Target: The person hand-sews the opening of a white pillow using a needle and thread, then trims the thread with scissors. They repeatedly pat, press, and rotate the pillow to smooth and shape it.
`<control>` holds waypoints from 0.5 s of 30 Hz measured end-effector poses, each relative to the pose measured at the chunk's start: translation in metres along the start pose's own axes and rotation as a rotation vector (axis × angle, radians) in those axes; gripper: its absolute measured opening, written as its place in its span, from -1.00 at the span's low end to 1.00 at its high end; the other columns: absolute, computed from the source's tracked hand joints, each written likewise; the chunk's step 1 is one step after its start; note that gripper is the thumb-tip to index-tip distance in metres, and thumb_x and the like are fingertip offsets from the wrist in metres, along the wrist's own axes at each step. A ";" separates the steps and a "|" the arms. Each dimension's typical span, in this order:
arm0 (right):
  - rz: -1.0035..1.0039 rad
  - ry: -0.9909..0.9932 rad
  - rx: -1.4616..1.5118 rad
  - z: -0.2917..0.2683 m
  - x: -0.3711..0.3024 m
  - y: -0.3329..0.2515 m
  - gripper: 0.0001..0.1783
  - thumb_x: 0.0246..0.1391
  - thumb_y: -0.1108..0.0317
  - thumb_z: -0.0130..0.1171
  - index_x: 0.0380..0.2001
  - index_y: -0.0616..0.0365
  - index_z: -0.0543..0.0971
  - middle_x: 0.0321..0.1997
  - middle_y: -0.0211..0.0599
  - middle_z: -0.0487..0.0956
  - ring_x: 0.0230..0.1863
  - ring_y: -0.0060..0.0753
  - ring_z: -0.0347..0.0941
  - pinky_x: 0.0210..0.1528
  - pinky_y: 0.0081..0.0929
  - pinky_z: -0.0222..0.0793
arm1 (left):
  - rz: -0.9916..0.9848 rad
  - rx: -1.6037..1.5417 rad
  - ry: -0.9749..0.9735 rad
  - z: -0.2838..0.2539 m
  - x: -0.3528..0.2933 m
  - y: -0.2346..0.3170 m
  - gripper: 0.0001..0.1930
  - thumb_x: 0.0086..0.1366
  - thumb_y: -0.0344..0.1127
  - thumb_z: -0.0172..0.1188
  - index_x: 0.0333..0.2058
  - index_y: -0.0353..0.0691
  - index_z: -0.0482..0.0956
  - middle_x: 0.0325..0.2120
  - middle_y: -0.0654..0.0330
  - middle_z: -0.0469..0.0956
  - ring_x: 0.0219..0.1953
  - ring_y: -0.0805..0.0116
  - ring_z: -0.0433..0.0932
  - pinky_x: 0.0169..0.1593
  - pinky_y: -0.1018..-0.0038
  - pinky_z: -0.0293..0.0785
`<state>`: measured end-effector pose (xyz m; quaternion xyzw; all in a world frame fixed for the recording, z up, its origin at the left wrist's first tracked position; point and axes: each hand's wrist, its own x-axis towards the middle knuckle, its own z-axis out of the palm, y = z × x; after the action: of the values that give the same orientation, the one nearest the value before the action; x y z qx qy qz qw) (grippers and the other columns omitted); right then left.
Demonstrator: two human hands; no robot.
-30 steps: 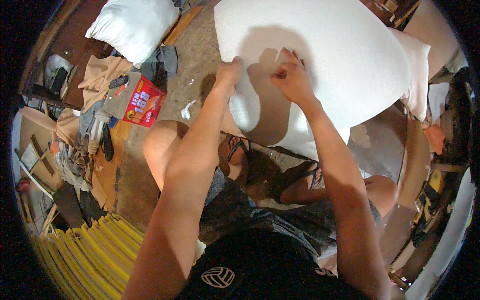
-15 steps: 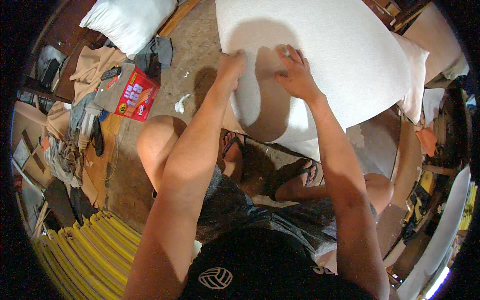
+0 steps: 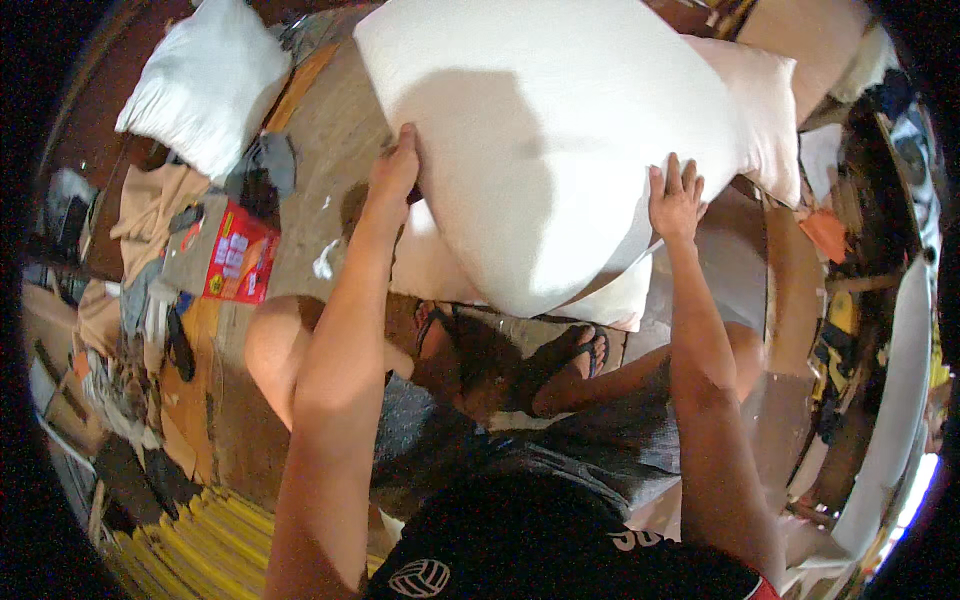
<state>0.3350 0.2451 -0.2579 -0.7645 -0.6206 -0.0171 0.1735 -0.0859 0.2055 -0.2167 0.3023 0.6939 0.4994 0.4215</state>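
A large, plump white cushion [image 3: 600, 110] lies in front of my knees, tilted so that one corner points toward me. My left hand [image 3: 397, 172] grips its left edge, thumb on top and the other fingers hidden beneath. Lying on its right side near the lower edge is my right hand [image 3: 678, 203], its fingers spread. Under the white cushion a paler pinkish cushion [image 3: 437, 262] shows at the near side. Another pinkish cushion corner [image 3: 770, 120] sticks out behind it on the right.
A white pillow [image 3: 210, 90] lies at the far left. Nearer are a red-and-grey box [image 3: 240, 258], crumpled cloths [image 3: 150, 215] and a black remote [image 3: 187, 218]. Yellow ridged material [image 3: 235, 535] fills the lower left. Boards and scraps line the right, with an orange piece [image 3: 824, 233].
The white cushion has turned, its near corner now pointing toward me. My right hand has moved right and nearer along it. My left hand stays at the left edge; the view has shifted.
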 end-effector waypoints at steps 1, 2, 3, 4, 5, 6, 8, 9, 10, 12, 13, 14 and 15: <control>0.063 0.000 0.069 -0.003 0.002 0.018 -0.14 0.35 -0.36 -0.17 0.52 -0.11 0.14 0.61 0.19 -0.05 0.57 0.39 -0.10 0.52 0.31 -0.15 | 0.012 -0.031 -0.021 0.005 -0.005 0.006 -0.18 0.45 0.27 0.04 0.30 -0.44 0.35 0.14 -0.11 0.54 0.09 0.08 0.58 0.13 0.25 0.49; 0.127 0.004 0.145 0.001 0.002 0.037 -0.10 0.33 -0.38 -0.15 0.53 -0.09 0.11 0.60 0.25 -0.07 0.57 0.41 -0.09 0.52 0.28 -0.11 | -0.015 -0.074 -0.049 0.008 -0.008 0.011 -0.17 0.44 0.27 0.06 0.32 -0.44 0.33 0.16 -0.11 0.53 0.11 0.08 0.57 0.14 0.23 0.49; 0.182 0.004 0.226 0.005 0.000 0.046 -0.07 0.32 -0.39 -0.13 0.54 -0.06 0.07 0.59 0.31 -0.09 0.56 0.43 -0.09 0.52 0.24 -0.07 | -0.044 -0.115 -0.068 0.009 -0.009 0.014 -0.16 0.44 0.27 0.07 0.33 -0.44 0.30 0.18 -0.11 0.51 0.13 0.07 0.56 0.15 0.21 0.49; 0.257 0.010 0.344 0.013 -0.003 0.054 0.03 0.27 -0.41 -0.07 0.54 0.05 0.03 0.55 0.44 -0.07 0.53 0.46 -0.04 0.52 0.09 0.00 | -0.075 -0.155 -0.090 0.013 -0.012 0.017 -0.14 0.43 0.27 0.09 0.34 -0.44 0.28 0.19 -0.11 0.50 0.15 0.06 0.54 0.16 0.20 0.49; 0.324 0.041 0.420 0.026 -0.006 0.056 0.08 0.26 -0.43 -0.04 0.53 0.15 0.00 0.55 0.41 -0.04 0.52 0.42 0.01 0.51 0.04 0.04 | -0.106 -0.208 -0.110 0.019 -0.014 0.020 -0.12 0.41 0.27 0.14 0.37 -0.40 0.22 0.26 -0.12 0.43 0.22 0.02 0.48 0.23 0.12 0.45; 0.385 0.066 0.504 0.034 -0.010 0.050 0.15 0.24 -0.44 -0.02 0.53 0.26 -0.03 0.55 0.38 0.00 0.52 0.38 0.05 0.51 -0.01 0.08 | -0.085 -0.215 -0.155 0.018 -0.019 0.023 -0.12 0.40 0.26 0.15 0.37 -0.40 0.21 0.27 -0.13 0.41 0.24 0.01 0.46 0.25 0.10 0.44; 0.576 0.082 0.797 0.046 -0.023 0.036 0.23 0.20 -0.49 0.01 0.51 0.36 -0.06 0.54 0.34 0.06 0.50 0.31 0.11 0.48 -0.06 0.12 | -0.048 -0.226 -0.240 0.015 -0.025 0.028 -0.11 0.39 0.24 0.19 0.38 -0.39 0.19 0.30 -0.14 0.38 0.27 -0.02 0.43 0.29 0.06 0.41; 0.675 0.082 0.942 0.049 -0.032 0.030 0.27 0.18 -0.51 0.02 0.50 0.41 -0.08 0.53 0.31 0.09 0.50 0.27 0.14 0.47 -0.08 0.15 | -0.116 -0.197 -0.199 0.016 -0.026 0.031 -0.09 0.36 0.19 0.25 0.40 -0.39 0.15 0.32 -0.13 0.35 0.27 -0.06 0.43 0.31 0.04 0.37; 0.723 0.038 1.048 0.048 -0.037 0.027 0.29 0.17 -0.51 0.03 0.49 0.45 -0.07 0.52 0.29 0.12 0.49 0.22 0.15 0.47 -0.09 0.15 | -0.108 -0.176 -0.185 0.017 -0.028 0.033 -0.12 0.38 0.16 0.24 0.40 -0.39 0.14 0.31 -0.13 0.37 0.26 -0.06 0.43 0.31 0.06 0.38; 0.807 -0.050 1.257 0.038 -0.040 0.021 0.31 0.16 -0.52 0.05 0.46 0.52 -0.05 0.50 0.24 0.19 0.48 0.13 0.18 0.46 -0.12 0.17 | -0.091 -0.143 -0.160 0.021 -0.041 0.040 -0.16 0.41 0.10 0.23 0.39 -0.39 0.14 0.28 -0.12 0.39 0.25 -0.06 0.45 0.31 0.10 0.38; 0.940 -0.046 1.287 0.038 -0.036 0.018 0.20 0.20 -0.44 0.09 0.45 0.46 0.07 0.46 0.13 0.29 0.46 0.03 0.24 0.46 -0.14 0.16 | -0.011 -0.131 -0.135 0.022 -0.044 0.038 -0.19 0.43 0.08 0.22 0.38 -0.40 0.15 0.27 -0.10 0.41 0.25 -0.03 0.44 0.31 0.14 0.38; 0.839 0.020 1.354 0.044 -0.032 0.020 0.13 0.24 -0.38 0.09 0.45 0.44 0.10 0.45 0.11 0.31 0.44 0.00 0.25 0.45 -0.17 0.17 | 0.070 -0.128 -0.112 0.023 -0.044 0.032 -0.22 0.45 0.07 0.20 0.37 -0.40 0.16 0.25 -0.09 0.42 0.25 0.00 0.44 0.31 0.17 0.37; 0.743 0.096 1.414 0.054 -0.029 0.029 0.06 0.28 -0.32 0.10 0.44 0.42 0.13 0.43 0.08 0.33 0.43 -0.04 0.27 0.44 -0.19 0.18 | 0.150 -0.123 -0.098 0.028 -0.050 0.032 -0.25 0.46 0.05 0.18 0.36 -0.40 0.17 0.23 -0.08 0.44 0.24 0.03 0.44 0.32 0.20 0.36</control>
<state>0.3462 0.2286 -0.3226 -0.6285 -0.1807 0.4067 0.6379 -0.0382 0.1857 -0.1759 0.3509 0.6159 0.5558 0.4342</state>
